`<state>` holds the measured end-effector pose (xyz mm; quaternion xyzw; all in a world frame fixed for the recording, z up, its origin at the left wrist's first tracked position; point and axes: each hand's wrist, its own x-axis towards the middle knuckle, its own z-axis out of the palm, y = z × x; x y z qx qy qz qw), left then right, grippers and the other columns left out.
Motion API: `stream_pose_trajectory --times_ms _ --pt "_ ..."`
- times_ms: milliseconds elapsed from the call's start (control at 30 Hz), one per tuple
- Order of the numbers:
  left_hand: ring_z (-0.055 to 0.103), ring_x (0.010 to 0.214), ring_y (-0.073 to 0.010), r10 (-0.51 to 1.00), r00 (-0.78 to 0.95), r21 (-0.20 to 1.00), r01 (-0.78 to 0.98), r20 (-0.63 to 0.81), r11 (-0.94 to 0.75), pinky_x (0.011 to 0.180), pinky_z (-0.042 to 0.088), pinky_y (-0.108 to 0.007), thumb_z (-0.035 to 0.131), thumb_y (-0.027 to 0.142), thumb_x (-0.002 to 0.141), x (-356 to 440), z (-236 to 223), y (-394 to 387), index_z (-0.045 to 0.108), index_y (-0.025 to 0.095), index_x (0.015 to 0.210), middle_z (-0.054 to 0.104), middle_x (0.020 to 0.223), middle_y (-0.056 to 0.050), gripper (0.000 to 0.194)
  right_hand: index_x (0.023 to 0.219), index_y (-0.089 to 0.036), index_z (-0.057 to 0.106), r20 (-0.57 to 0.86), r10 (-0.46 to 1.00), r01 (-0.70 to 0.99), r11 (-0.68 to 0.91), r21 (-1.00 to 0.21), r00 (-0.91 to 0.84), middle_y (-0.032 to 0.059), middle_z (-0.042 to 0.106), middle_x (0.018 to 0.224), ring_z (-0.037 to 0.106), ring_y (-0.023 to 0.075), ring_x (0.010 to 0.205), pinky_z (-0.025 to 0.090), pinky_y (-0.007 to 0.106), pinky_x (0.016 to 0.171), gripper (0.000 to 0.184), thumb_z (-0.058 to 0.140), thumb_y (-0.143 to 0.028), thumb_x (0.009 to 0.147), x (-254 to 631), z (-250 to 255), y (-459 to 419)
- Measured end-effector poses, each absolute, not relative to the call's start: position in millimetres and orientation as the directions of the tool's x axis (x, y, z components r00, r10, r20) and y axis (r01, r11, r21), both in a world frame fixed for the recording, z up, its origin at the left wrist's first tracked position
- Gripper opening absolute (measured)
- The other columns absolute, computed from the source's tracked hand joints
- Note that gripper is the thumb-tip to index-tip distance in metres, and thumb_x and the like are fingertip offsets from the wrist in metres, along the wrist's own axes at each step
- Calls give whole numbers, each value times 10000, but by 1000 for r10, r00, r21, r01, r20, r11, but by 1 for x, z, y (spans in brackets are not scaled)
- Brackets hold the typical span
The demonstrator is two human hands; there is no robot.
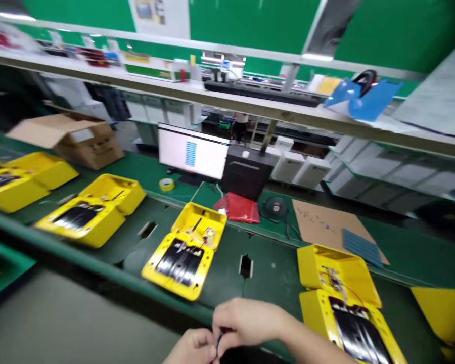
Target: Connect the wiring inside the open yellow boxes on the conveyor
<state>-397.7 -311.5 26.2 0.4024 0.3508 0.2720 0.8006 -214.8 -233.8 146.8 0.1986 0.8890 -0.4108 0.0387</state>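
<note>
At the bottom of the head view, my left hand (191, 348) and my right hand (246, 321) meet at the near edge of the green workbench (227, 283). Between their fingers they pinch a small dark item (219, 343), possibly a wire or connector, partly hidden by the fingers. Just to the right of my right forearm lies an open yellow plastic housing (339, 298) with black cells and thin red wires inside. Another open yellow housing (182, 250) sits ahead and to the left of my hands.
Further yellow housings (94, 210) stand along the bench to the left, and one (443, 313) at the right edge. Behind them are a monitor (192, 151), a red bag (238, 208), a tape roll (167, 184), a cardboard box (85, 141), and an overhead shelf (212, 88).
</note>
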Motion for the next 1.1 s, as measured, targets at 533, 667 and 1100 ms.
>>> stream_pose_trajectory --times_ms 533,667,1100 --pt "622 610 -103 748 213 426 -710 -628 561 527 483 -161 814 335 662 -556 54 -429 636 124 809 618 783 -20 312 854 -189 649 32 912 584 288 -759 -408 33 652 812 592 186 774 462 349 768 135 562 -285 814 -339 66 -189" --pt "604 600 -87 721 153 437 -704 -676 560 519 474 -153 814 317 662 -562 51 -396 646 136 848 591 776 0 309 1088 -200 607 89 944 584 269 -766 -318 55 626 926 545 170 692 482 384 740 339 586 -285 761 -336 24 -126" --pt "621 728 -117 781 126 562 -626 -611 541 638 519 -184 732 289 761 -582 42 -221 681 110 943 615 862 -58 260 865 -210 687 54 946 347 170 -922 -319 69 719 952 646 224 942 501 398 878 230 618 -420 801 -351 32 -52"
